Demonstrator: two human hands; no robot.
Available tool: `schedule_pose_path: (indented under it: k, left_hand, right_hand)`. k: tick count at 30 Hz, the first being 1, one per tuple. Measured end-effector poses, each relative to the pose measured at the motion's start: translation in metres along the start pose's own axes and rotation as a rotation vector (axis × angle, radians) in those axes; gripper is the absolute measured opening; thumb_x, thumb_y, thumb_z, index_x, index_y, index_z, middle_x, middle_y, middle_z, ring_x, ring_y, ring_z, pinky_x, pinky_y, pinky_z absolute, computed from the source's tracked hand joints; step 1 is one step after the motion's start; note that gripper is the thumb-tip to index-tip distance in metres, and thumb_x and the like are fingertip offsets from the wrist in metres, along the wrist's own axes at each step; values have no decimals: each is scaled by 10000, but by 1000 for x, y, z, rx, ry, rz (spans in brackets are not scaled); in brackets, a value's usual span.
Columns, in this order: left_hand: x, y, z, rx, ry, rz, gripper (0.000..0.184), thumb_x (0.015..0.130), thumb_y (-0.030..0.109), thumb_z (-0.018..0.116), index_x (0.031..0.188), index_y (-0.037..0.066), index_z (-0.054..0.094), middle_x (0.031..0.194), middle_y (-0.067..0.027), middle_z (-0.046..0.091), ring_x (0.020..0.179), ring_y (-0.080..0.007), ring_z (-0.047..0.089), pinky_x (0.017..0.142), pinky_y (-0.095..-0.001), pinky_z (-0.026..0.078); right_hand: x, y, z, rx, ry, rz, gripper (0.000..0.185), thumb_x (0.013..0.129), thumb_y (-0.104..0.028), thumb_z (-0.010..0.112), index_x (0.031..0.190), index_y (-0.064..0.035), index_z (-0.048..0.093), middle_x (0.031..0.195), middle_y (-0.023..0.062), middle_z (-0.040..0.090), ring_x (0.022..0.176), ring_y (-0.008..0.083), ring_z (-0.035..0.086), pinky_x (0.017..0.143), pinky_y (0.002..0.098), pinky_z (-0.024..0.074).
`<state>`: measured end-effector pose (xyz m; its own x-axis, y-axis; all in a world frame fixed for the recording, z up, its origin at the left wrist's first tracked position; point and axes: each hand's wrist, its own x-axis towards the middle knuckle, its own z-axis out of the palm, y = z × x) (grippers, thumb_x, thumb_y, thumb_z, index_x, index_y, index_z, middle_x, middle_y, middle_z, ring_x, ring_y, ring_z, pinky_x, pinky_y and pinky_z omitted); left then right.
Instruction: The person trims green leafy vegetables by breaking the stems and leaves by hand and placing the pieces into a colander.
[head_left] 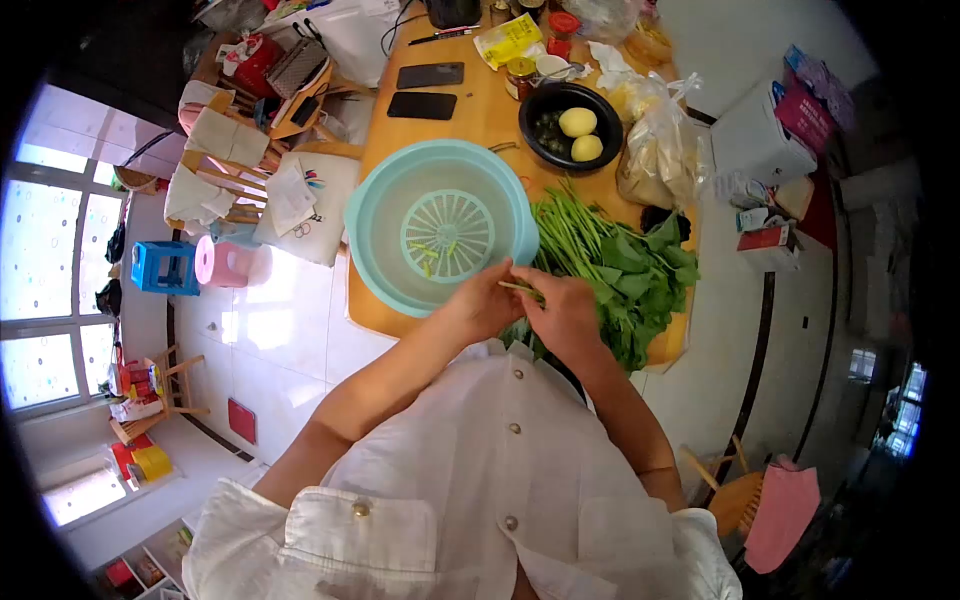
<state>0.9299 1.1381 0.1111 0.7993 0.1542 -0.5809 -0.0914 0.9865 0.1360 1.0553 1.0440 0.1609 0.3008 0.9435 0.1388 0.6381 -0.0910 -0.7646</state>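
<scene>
Both hands meet at the near right rim of a light blue basin [370, 215]. My left hand [485, 300] has its fingers pinched together at a thin green stem [522, 289]. Closed round the same stem, my right hand [562, 312] is just to the right. Inside the basin lies a round slotted strainer [447, 215] with several short green pieces [428, 256] on it. A large pile of leafy greens [630, 275] spreads over the table to the right, stems toward the basin. Leaves also show beneath my right hand.
Behind the greens is a black bowl [530, 125] with two yellow-skinned round items and dark ones. A filled plastic bag [660, 160] stands right of it. Two phones [422, 106], jars and a yellow packet [508, 40] lie farther back on the wooden table [490, 90].
</scene>
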Motion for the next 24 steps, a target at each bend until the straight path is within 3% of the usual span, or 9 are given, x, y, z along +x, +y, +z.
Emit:
schedule_pose_path:
  k: [3,5,6,7,9,14,17,19,24]
  left_hand:
    - [15,-5,-16,-8,20,63,311,991,348,391,1035,76,535,1069,-96,571,1021,-236,529,925,-379,404]
    - [10,7,-25,46,76,87,285,985,330,416,1035,79,542,1057,-82,572,1006,-206,529,905,-354,415]
    - [5,17,-29,102,132,115,259,979,312,441,1035,83,548,1046,-68,573,991,-175,530,884,-330,427]
    - [4,28,-35,356,234,204,243,975,298,454,1031,83,553,1025,-58,574,959,-154,532,857,-310,437]
    - [11,53,-70,755,372,339,274,964,304,475,1073,66,554,1017,-66,586,927,-161,552,840,-307,452]
    - [-4,73,-94,1099,636,449,491,911,395,529,1220,14,545,1121,-124,610,1065,-237,566,960,-382,393]
    - [-14,66,-105,1544,863,507,602,863,438,576,1291,23,492,1271,-198,517,1218,-310,457,1049,-466,282]
    - [-35,51,-98,2008,1005,814,639,791,372,670,1305,49,471,1351,-213,418,1280,-350,353,1052,-505,248]
    - [-59,28,-101,2040,967,1099,644,716,230,749,1280,63,484,1304,-209,462,1207,-387,414,1033,-455,300]
  right_hand:
    - [-2,19,3,-8,-112,47,372,807,-140,644,1169,-83,580,829,149,658,697,288,626,634,396,481]
    - [-1,34,-7,360,-27,223,356,835,-137,615,1184,-91,561,852,95,638,706,219,596,645,369,479]
    - [0,38,-23,618,-113,533,343,855,-139,590,1185,-55,542,802,36,562,712,165,539,658,355,471]
    - [-2,54,-32,618,-107,537,343,855,-139,590,1185,-55,542,802,36,562,712,165,539,658,355,471]
    - [-10,92,-45,1351,-55,803,353,869,-148,561,1192,-16,509,725,23,503,656,168,499,658,363,461]
    - [-22,119,-59,1541,12,862,344,884,-172,503,1177,8,498,714,27,494,649,181,491,662,409,450]
    - [-22,124,-60,1639,13,872,333,887,-175,489,1168,2,509,735,37,508,653,193,492,660,434,441]
    - [-20,123,-59,1607,43,848,310,886,-156,494,1151,1,523,755,46,523,667,195,502,650,410,441]
    - [-13,135,-42,1591,-33,791,281,870,-99,512,1130,4,537,770,65,530,679,203,523,578,373,436]
